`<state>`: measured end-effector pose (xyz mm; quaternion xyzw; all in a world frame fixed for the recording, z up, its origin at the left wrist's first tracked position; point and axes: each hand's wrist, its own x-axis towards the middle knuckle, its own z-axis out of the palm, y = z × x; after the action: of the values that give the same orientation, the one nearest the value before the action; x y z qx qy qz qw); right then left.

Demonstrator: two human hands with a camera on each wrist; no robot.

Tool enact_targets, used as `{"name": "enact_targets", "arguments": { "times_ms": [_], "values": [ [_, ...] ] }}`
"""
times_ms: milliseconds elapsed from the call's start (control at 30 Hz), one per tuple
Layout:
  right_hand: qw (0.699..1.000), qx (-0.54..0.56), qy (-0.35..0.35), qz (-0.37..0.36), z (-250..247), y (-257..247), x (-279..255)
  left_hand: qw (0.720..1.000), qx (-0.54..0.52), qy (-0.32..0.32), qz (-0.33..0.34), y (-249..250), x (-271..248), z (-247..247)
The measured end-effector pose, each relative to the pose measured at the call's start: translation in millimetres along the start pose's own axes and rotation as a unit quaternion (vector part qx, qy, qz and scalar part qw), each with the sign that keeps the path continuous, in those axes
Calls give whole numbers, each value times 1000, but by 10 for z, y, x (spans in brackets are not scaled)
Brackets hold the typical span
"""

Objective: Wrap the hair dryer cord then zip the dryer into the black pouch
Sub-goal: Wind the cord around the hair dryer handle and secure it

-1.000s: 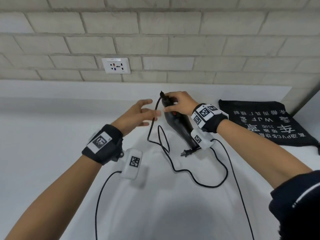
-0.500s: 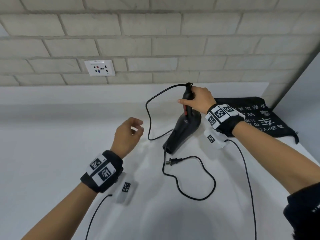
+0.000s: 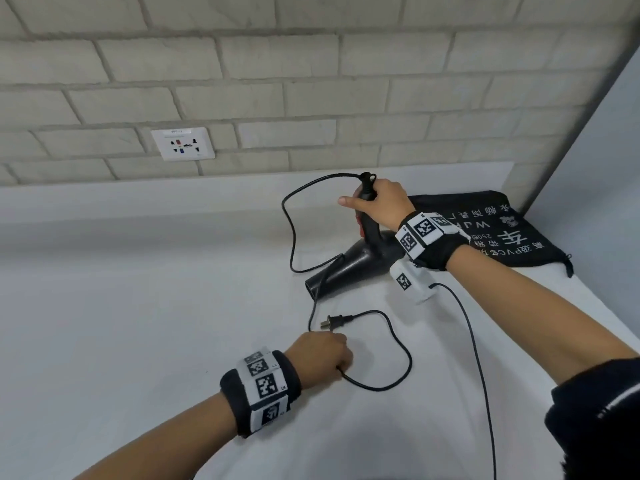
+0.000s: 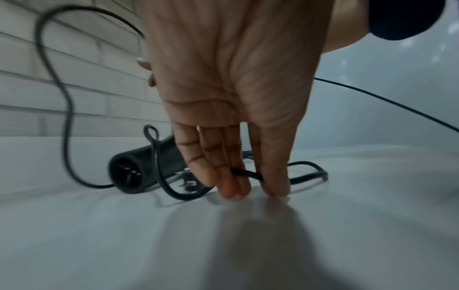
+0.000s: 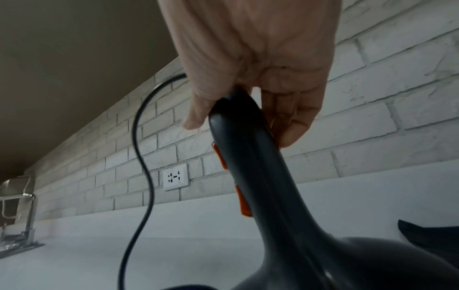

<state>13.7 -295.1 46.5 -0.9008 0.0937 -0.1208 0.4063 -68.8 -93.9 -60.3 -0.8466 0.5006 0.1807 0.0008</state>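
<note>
Right hand (image 3: 379, 202) wrapped round the hair dryer (image 3: 349, 268) handle, nozzle down on the desk (image 3: 138, 323). Left hand (image 3: 323, 355) pinching the cord (image 4: 248, 173), plug (image 3: 332, 322) just beyond. Black pouch (image 3: 502, 233) behind the right wrist.

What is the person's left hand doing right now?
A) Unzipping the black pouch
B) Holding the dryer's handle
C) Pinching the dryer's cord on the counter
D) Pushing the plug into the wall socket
C: the left hand pinches the cord between thumb and fingertips at the white counter.
</note>
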Motion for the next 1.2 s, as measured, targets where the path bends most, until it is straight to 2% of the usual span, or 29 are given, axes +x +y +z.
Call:
{"name": "enact_targets", "arguments": {
  "times_ms": [167,367,467,600,700,800,900,1033,1133,1200],
  "values": [
    [999,-39,-8,21,-153,140,-72,991,-34,48,-122,-497,-149,-224],
    [991,-120,-15,63,-419,383,-157,965,2,19,-263,-1028,-263,-415],
    [989,-125,-21,78,-497,398,-247,959,6,-49,-278,-1053,-268,-426],
    [995,-22,-57,85,-499,372,-376,953,9,-138,-269,-894,-217,-516],
    [994,50,-51,79,-471,353,-440,948,-83,-146,-269,-760,-200,-711],
    [982,168,-52,72,-482,300,-500,961,-147,-88,-218,-682,-175,-945],
    [969,230,-72,60,-507,263,-558,963,-239,40,-122,-608,-75,-1183],
    [961,263,-75,50,-505,202,-658,913,-330,236,-45,-470,121,-1527],
    [956,279,-82,44,-482,165,-757,868,-367,333,-24,-444,275,-1695],
    [953,284,-97,35,-473,142,-822,857,-350,379,-16,-424,377,-1754]
  ]
}}
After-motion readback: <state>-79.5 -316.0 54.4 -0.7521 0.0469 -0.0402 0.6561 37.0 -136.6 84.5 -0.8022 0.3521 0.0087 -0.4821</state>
